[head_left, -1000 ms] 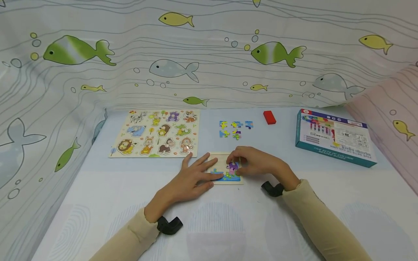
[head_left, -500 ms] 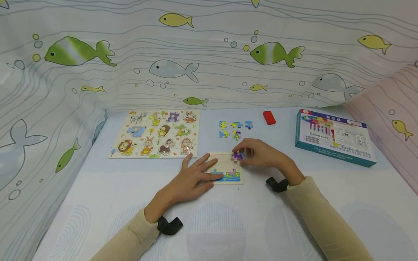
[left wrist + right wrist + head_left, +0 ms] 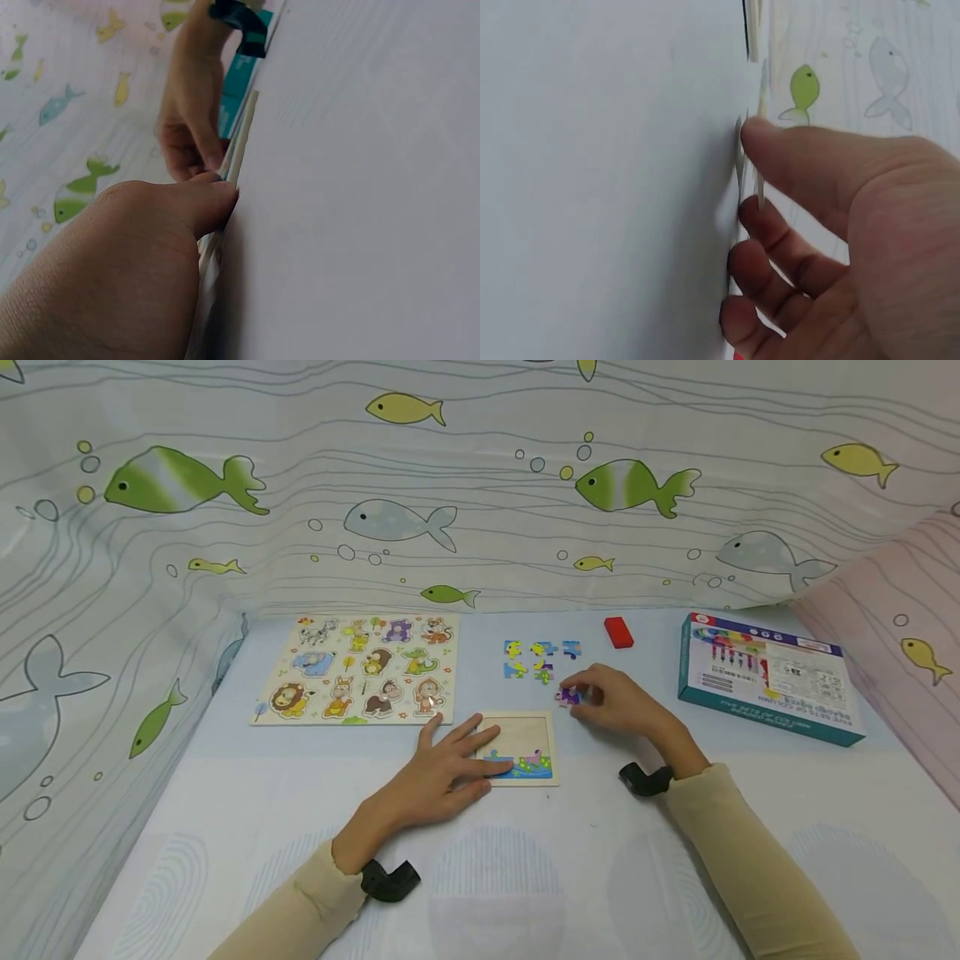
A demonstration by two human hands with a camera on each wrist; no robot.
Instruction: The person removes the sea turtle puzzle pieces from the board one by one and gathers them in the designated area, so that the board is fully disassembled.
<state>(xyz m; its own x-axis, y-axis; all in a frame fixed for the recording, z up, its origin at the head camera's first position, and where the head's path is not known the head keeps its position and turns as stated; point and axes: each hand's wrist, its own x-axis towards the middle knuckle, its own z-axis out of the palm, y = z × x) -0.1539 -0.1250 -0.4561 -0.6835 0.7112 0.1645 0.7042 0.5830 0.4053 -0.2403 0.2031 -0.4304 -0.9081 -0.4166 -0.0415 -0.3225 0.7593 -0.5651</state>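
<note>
With fingers spread, my left hand (image 3: 431, 781) rests on the left side of a small wooden jigsaw tray (image 3: 525, 732). Blue and green pieces (image 3: 534, 766) fill the tray's lower part; its upper part shows bare wood. Beyond the tray's upper right corner, my right hand (image 3: 618, 703) pinches a purple jigsaw piece (image 3: 567, 696) between thumb and fingers. In the right wrist view the piece (image 3: 761, 180) appears edge-on, tilted near the table surface. Several loose jigsaw pieces (image 3: 543, 671) lie just beyond, up and left of the right hand.
An animal peg puzzle board (image 3: 360, 685) lies at the back left. A red block (image 3: 618, 632) sits at the back, right of the loose pieces. The boxed toy set (image 3: 768, 677) is at the right. A fish-printed cloth (image 3: 517, 543) rises behind the table.
My right hand has lifted the purple jigsaw piece out of the tray and carried it up and right, past the tray's corner. My left hand has stayed in place.
</note>
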